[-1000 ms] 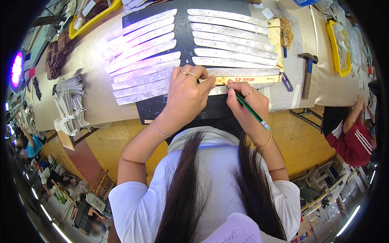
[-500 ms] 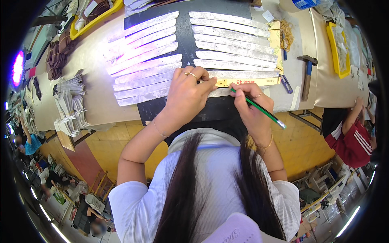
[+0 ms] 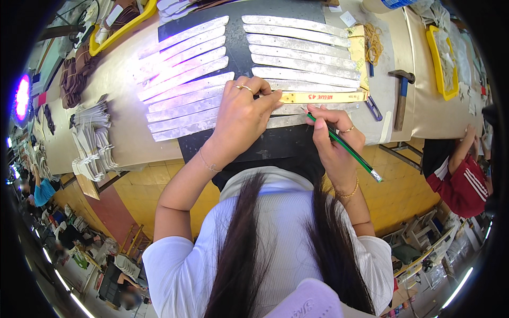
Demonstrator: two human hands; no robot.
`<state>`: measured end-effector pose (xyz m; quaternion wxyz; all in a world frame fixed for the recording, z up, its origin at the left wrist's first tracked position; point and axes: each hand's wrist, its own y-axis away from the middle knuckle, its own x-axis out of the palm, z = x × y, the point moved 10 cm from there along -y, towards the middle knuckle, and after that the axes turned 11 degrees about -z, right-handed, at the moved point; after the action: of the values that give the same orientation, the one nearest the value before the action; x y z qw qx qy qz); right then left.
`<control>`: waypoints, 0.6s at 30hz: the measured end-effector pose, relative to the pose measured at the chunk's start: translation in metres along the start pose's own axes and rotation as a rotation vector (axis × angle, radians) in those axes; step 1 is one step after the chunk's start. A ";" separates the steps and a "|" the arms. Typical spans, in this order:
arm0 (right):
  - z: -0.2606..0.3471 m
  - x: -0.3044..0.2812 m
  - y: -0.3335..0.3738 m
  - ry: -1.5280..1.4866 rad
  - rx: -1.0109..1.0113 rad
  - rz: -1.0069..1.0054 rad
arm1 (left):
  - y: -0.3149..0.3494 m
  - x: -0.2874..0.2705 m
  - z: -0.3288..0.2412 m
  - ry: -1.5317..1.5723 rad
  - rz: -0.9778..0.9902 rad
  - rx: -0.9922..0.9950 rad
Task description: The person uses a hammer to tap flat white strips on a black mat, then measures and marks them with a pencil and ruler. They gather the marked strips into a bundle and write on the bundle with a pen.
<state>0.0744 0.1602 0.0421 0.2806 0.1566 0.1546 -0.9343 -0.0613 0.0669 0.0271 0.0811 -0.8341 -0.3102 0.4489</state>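
Observation:
Pinched in my left hand (image 3: 246, 108) is the left end of a narrow yellow template strip (image 3: 347, 97) with red lettering. It lies across the long pale grey-white strips (image 3: 305, 62) fanned in two columns on a black board (image 3: 238, 46). My right hand (image 3: 336, 135) grips a green pencil (image 3: 352, 151) like a pen, its tip close below the template's lower edge. Whether the tip touches the strip under it, I cannot tell. My left hand covers the inner ends of several strips.
On the right lie a hammer (image 3: 403, 98), a blue cutter (image 3: 375, 108), rubber bands (image 3: 373, 42) and a yellow tray (image 3: 442, 63). Bundled white strips (image 3: 94, 135), brown bundles (image 3: 74, 79) and another yellow tray (image 3: 95, 46) sit left. A person in a red shirt (image 3: 460, 183) is at far right.
The template has shifted away from me, so a pale strip now shows below it. My right hand and the pencil have drawn slightly right and toward me.

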 end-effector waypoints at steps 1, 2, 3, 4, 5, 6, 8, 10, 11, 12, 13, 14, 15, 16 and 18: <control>0.000 0.000 0.000 0.001 0.000 -0.001 | -0.001 0.000 0.000 0.006 0.000 -0.002; -0.001 0.001 0.001 0.002 -0.002 0.000 | -0.001 0.000 0.000 0.011 0.000 -0.004; -0.001 0.001 0.001 -0.001 -0.004 0.001 | -0.001 0.001 0.001 0.013 0.003 -0.006; -0.001 0.002 0.002 -0.003 -0.006 0.001 | -0.001 0.001 0.001 0.015 0.006 -0.008; -0.002 0.002 0.002 -0.005 -0.009 0.001 | -0.001 0.002 0.002 0.018 0.008 -0.009; -0.002 0.002 0.002 -0.002 -0.009 0.003 | -0.001 0.002 0.003 0.019 0.011 -0.019; -0.002 0.002 0.003 0.007 -0.010 0.006 | -0.001 0.002 0.004 0.022 0.017 -0.039; -0.002 0.003 0.003 0.014 0.003 0.013 | -0.001 0.003 0.005 0.031 0.013 -0.044; -0.003 0.003 0.002 0.018 0.009 0.016 | -0.001 0.003 0.005 0.036 0.011 -0.047; -0.004 0.003 0.003 0.004 0.014 0.011 | -0.001 0.003 0.005 0.036 0.010 -0.048; -0.005 0.004 0.004 -0.011 0.019 0.006 | -0.001 0.003 0.005 0.035 0.010 -0.050; -0.006 0.005 0.004 -0.025 0.025 0.002 | -0.001 0.003 0.005 0.035 0.010 -0.052; -0.007 0.005 0.004 -0.014 0.030 0.009 | -0.001 0.003 0.005 0.034 0.010 -0.054; -0.007 0.006 0.005 -0.003 0.036 0.016 | -0.001 0.003 0.005 0.034 0.010 -0.057; -0.007 0.006 0.005 0.001 0.033 0.014 | -0.001 0.003 0.005 0.030 0.011 -0.056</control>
<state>0.0740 0.1562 0.0328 0.2844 0.1626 0.1383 -0.9346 -0.0646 0.0691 0.0225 0.0600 -0.8444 -0.3166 0.4279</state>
